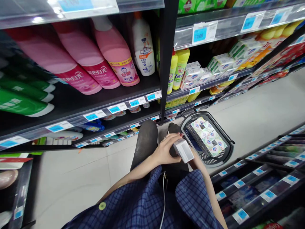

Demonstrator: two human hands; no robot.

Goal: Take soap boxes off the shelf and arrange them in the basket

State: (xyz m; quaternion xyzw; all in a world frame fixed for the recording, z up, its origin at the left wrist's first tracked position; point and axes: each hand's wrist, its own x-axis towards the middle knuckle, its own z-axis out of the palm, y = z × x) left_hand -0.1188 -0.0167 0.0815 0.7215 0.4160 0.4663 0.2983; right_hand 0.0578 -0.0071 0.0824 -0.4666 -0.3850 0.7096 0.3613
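My left hand [167,149] is closed around a small white carton [184,151] held over my lap, with fingers across its far side and the thumb below. One printed side of the carton faces up towards me. My right hand [192,156] is at the right side of the carton, mostly behind it; its fingers are hidden. Just beyond my hands, a dark shopping basket [230,149] stands on the floor by my knee. Inside lie several white and green soap boxes [209,136] in wrapped packs.
To the left, a shelf [102,103] holds pink bottles [116,52], a white spray bottle [143,47] and green bottles [21,98]. Further right stand yellow bottles [180,68] and stacked soap boxes [220,63]. Another shelf [252,181] runs along the right. Pale floor [78,178] lies between.
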